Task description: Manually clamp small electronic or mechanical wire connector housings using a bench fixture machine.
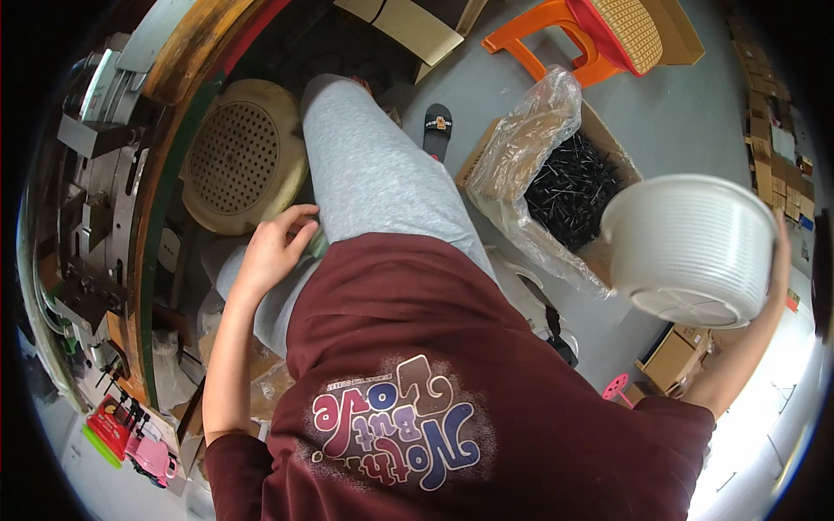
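Observation:
My right hand (781,247) grips the side of a white ribbed plastic basin (686,247). The basin is tilted, its underside partly toward me, beside an open cardboard box (612,135) on the right. Clear plastic film (534,130) lines that box, which holds many thin black pieces (573,191). What the basin contains is hidden. Over my lap, my left hand (285,239) hovers with loosely bent fingers, thumb and forefinger apart. A small pale green item (317,245) shows just beside its thumb; I see no grip on it.
A round beige stool seat with holes (234,156) stands at the left, against a wooden-edged bench (143,260) bearing metal machine parts. An orange stool (526,48) and a black slide sandal (438,122) are ahead. Cardboard boxes (678,356) sit on the floor at right.

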Action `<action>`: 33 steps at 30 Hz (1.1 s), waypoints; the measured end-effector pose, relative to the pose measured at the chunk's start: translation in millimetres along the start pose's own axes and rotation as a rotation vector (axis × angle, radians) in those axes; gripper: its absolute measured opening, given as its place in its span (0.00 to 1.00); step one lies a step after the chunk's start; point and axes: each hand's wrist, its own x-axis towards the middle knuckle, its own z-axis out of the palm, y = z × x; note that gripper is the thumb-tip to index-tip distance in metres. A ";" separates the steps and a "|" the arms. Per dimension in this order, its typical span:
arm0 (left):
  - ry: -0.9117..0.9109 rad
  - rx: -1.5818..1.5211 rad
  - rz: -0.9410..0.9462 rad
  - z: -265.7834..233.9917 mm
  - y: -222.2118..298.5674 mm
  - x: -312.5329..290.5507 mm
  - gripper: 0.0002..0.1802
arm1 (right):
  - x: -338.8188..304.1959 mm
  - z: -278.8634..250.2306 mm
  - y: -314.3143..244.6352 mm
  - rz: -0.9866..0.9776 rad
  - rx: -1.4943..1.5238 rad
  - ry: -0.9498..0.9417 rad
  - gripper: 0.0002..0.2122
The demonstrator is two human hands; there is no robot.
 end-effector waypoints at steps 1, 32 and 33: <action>-0.003 0.017 0.008 0.0 4.4 -0.2 0.15 | -10.9 -17.0 -13.6 -0.047 0.003 0.036 0.28; 0.645 0.539 0.185 -49.4 -54.4 -143.3 0.10 | -170.3 328.4 -491.7 -2.012 0.184 0.337 0.07; 0.671 0.534 0.198 -41.8 -58.6 -132.4 0.09 | -181.8 349.3 -491.1 -1.943 0.280 0.287 0.11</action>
